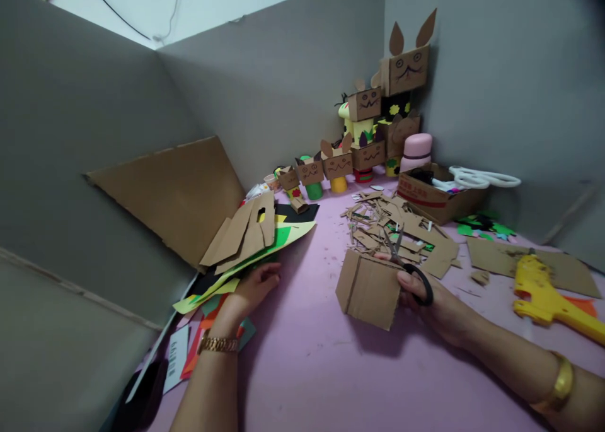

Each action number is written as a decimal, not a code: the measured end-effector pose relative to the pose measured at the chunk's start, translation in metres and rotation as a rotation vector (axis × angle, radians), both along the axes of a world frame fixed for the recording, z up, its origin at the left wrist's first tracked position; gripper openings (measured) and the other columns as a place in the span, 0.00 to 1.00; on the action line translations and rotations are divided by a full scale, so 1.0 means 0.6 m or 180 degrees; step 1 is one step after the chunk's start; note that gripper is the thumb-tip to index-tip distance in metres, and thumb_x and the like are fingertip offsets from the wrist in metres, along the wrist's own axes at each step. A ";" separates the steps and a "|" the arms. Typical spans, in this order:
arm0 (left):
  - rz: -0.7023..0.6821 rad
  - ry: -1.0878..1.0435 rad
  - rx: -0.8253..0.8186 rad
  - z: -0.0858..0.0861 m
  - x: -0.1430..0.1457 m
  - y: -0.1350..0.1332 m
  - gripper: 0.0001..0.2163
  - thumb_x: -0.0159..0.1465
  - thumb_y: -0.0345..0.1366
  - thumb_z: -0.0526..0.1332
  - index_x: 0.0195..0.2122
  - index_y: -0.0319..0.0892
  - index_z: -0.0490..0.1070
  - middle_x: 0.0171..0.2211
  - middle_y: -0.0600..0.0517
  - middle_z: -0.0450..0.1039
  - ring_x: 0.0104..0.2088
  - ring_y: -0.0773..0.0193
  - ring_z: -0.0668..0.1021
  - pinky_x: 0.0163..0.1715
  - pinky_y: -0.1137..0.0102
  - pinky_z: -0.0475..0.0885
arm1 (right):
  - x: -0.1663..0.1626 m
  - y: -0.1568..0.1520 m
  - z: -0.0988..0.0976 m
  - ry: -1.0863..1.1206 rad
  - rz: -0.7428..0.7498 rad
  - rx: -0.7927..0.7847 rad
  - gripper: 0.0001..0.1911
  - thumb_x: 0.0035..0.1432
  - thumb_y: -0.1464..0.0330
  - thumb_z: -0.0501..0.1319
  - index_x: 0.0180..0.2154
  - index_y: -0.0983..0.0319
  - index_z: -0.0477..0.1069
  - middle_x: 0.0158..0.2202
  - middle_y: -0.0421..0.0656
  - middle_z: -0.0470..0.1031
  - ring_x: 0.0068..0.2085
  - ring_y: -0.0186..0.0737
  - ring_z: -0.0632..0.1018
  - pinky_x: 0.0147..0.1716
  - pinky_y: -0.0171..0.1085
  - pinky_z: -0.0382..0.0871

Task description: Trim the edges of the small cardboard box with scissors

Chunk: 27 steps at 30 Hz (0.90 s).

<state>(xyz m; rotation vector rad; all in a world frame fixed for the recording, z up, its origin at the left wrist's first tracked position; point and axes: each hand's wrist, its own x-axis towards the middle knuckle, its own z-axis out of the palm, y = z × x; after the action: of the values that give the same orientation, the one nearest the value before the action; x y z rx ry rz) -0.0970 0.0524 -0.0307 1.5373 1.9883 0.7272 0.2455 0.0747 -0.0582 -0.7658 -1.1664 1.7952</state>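
Observation:
My right hand (428, 299) grips a small brown cardboard box (371, 290) by its right side. The same hand has a pair of scissors (418, 284) with dark handles, blades pointing up and away. My left hand (258, 287) is at the near edge of a stack of paper and card, its fingers loosely bent and apart with nothing seen in them. Yellow-green paper (250, 263) lies just above that hand, with cut cardboard pieces (250, 233) on top. Below the wrist are coloured sheets (203, 331), partly hidden by my forearm.
Cardboard scraps (378, 224) are heaped at mid-table. A yellow glue gun (536, 287) lies at right, near an open box (439, 195) holding white-handled scissors (482, 177). Cardboard animal figures (338, 164) and a pink bottle (417, 148) stand behind. A large cardboard sheet (179, 192) leans at left.

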 end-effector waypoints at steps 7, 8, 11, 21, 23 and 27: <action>-0.0067 0.0619 -0.0027 0.000 0.003 0.021 0.12 0.65 0.36 0.59 0.48 0.40 0.70 0.47 0.47 0.74 0.45 0.57 0.77 0.45 0.55 0.73 | -0.007 0.005 0.011 0.0014 -0.0134 0.0117 0.34 0.47 0.49 0.67 0.52 0.57 0.67 0.37 0.41 0.73 0.35 0.42 0.71 0.34 0.37 0.64; -0.0056 0.0714 -0.0002 0.008 0.003 0.021 0.12 0.65 0.36 0.59 0.49 0.40 0.69 0.47 0.47 0.73 0.45 0.56 0.77 0.45 0.54 0.73 | -0.008 0.006 0.014 0.0013 -0.0157 0.0135 0.34 0.46 0.48 0.67 0.52 0.58 0.67 0.37 0.41 0.73 0.33 0.40 0.71 0.33 0.37 0.64; -0.0053 0.0989 0.0004 0.024 -0.001 0.021 0.13 0.64 0.36 0.61 0.49 0.41 0.69 0.51 0.46 0.71 0.49 0.54 0.75 0.47 0.53 0.72 | -0.008 0.007 0.017 0.0036 -0.0162 0.0155 0.35 0.46 0.48 0.68 0.52 0.58 0.67 0.35 0.40 0.73 0.30 0.38 0.69 0.32 0.37 0.63; -0.0065 0.0784 -0.0175 0.005 -0.019 0.019 0.09 0.65 0.38 0.60 0.43 0.39 0.72 0.45 0.48 0.74 0.45 0.57 0.77 0.45 0.56 0.73 | -0.006 -0.005 0.026 0.0310 0.0088 0.0100 0.32 0.50 0.52 0.68 0.53 0.58 0.65 0.44 0.43 0.75 0.41 0.44 0.73 0.39 0.38 0.64; -0.0209 0.0530 -0.0133 0.012 -0.002 0.014 0.08 0.64 0.39 0.60 0.39 0.39 0.72 0.41 0.50 0.75 0.42 0.59 0.77 0.44 0.57 0.72 | -0.008 -0.004 0.031 0.0388 0.0114 0.0098 0.32 0.48 0.52 0.69 0.51 0.58 0.66 0.44 0.44 0.75 0.43 0.45 0.74 0.40 0.38 0.64; -0.0837 -0.0207 -0.0239 0.027 0.058 -0.002 0.13 0.58 0.47 0.63 0.32 0.41 0.73 0.28 0.53 0.76 0.28 0.62 0.77 0.31 0.67 0.72 | -0.013 0.002 0.033 0.0555 0.0244 0.0044 0.33 0.42 0.51 0.71 0.47 0.59 0.69 0.41 0.44 0.77 0.41 0.45 0.75 0.35 0.37 0.66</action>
<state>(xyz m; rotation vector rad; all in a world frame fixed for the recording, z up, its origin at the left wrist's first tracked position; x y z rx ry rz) -0.0620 0.0511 -0.0147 1.6670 1.7044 0.5803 0.2374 0.0759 -0.0385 -0.5508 -1.1043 1.8746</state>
